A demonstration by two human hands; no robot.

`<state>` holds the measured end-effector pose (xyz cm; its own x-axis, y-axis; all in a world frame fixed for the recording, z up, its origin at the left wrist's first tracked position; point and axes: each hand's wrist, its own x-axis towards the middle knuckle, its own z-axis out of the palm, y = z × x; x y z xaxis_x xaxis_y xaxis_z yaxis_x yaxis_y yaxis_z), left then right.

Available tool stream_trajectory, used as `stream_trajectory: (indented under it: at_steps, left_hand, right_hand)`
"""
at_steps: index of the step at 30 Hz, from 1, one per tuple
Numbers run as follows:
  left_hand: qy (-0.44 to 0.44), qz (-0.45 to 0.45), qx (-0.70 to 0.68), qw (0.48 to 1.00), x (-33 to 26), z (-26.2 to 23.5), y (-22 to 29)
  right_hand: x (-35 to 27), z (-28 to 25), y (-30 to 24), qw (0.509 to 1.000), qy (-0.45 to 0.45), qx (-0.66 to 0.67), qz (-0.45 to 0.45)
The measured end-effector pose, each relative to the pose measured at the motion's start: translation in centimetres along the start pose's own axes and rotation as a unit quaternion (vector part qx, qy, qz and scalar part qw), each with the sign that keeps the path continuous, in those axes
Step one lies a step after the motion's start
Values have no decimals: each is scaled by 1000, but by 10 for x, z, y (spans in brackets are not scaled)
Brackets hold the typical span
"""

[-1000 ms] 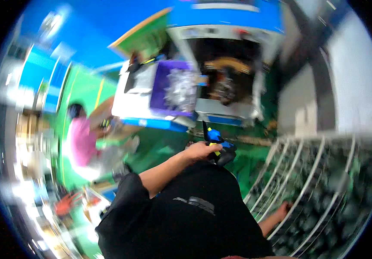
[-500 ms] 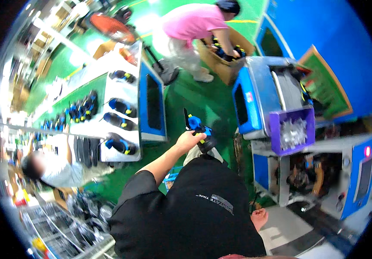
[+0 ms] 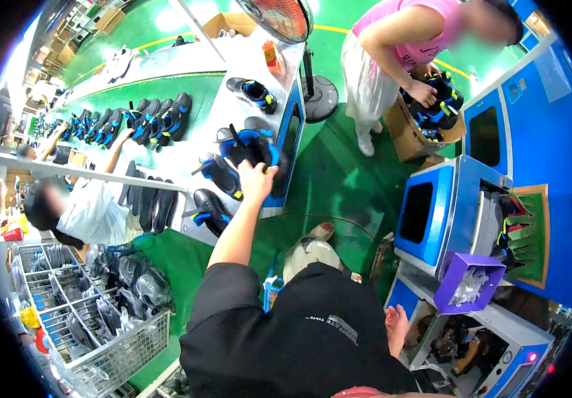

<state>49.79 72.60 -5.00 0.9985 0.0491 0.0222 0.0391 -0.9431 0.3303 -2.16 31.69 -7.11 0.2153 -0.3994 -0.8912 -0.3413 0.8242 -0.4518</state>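
My left hand point(image 3: 257, 180) is closed on the heel side of a black and blue shoe point(image 3: 259, 142) with yellow bits, over the right edge of the white table point(image 3: 208, 116). Just to its left sits a similar shoe point(image 3: 221, 175). Nearer to me lies another black and blue shoe point(image 3: 210, 209), and one more shoe point(image 3: 253, 94) stands farther back on the table. My right hand point(image 3: 397, 326) hangs low by my side next to the machine, its fingers loosely apart and nothing in it.
At the back right, a person in pink handles shoes over a cardboard box point(image 3: 402, 136). A blue machine point(image 3: 425, 205) with a purple bin point(image 3: 470, 283) stands right. Left are a seated person in white, dark soles point(image 3: 160, 207) and a wire cart point(image 3: 123, 355). A fan point(image 3: 316, 99) stands behind.
My left hand has carried the shoe from over the floor leftward to the table. My view has shifted. The person in pink has raised their head, hands still at the box.
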Motion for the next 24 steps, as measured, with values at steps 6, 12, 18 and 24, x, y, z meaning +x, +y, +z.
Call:
stream_trajectory:
  at_steps: [6,12,18,24]
  left_hand:
    - [-64,-78,93,991,43,14,-15]
    - [-33,-93,-139,985,49,-57,-41]
    - [-5,-79,-141,987,103,-114,-112]
    - [70,-63,-85,992,187,-88,-280]
  right_hand:
    - [-21,84,-16,988,70,-137,-4]
    - [6,82,-20,968,18,-244,-59]
    - [34,104,-38,983,-42,-166,-69]
    - [44,118,-47,966,-37,-247,-61]
